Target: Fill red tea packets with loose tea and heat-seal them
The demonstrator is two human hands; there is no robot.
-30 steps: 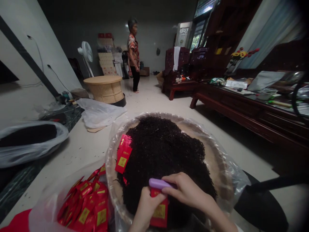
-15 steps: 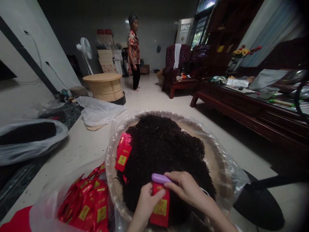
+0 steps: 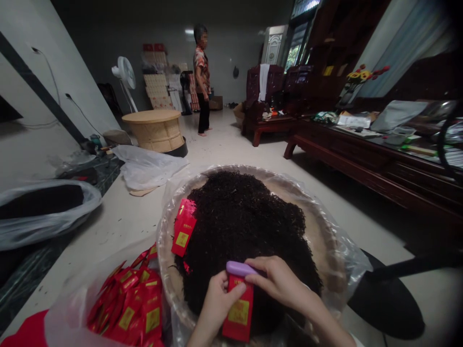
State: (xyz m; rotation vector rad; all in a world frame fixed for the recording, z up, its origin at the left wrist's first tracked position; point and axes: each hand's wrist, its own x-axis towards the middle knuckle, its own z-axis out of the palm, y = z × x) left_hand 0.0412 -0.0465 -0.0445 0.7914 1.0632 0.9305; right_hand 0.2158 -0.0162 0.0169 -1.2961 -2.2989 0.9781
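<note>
My left hand (image 3: 219, 302) pinches a red tea packet (image 3: 237, 324) with a yellow label, thumb on its front, upright above the near side of the basket. In my right hand (image 3: 277, 280) is a purple handheld bag sealer (image 3: 237, 268), lying across the packet's top edge. Below both hands, a heap of dark, loose tea leaves (image 3: 246, 217) fills most of a round, shallow basket (image 3: 327, 250) edged with clear plastic. Red packets (image 3: 183, 233) lie on the leaves at the basket's left side.
A clear plastic bag (image 3: 68, 308) of several filled-looking red packets (image 3: 133, 308) stands left of the basket. Farther left is another bag of dark leaves (image 3: 43, 201). A round wooden table (image 3: 154, 130), a fan (image 3: 125, 72), a person (image 3: 201, 77) and a dark wooden table (image 3: 361, 159) are beyond.
The packet's lower end has shifted slightly left, while both hands keep their grip with the sealer at its top. In the background the person's arm has moved a little.
</note>
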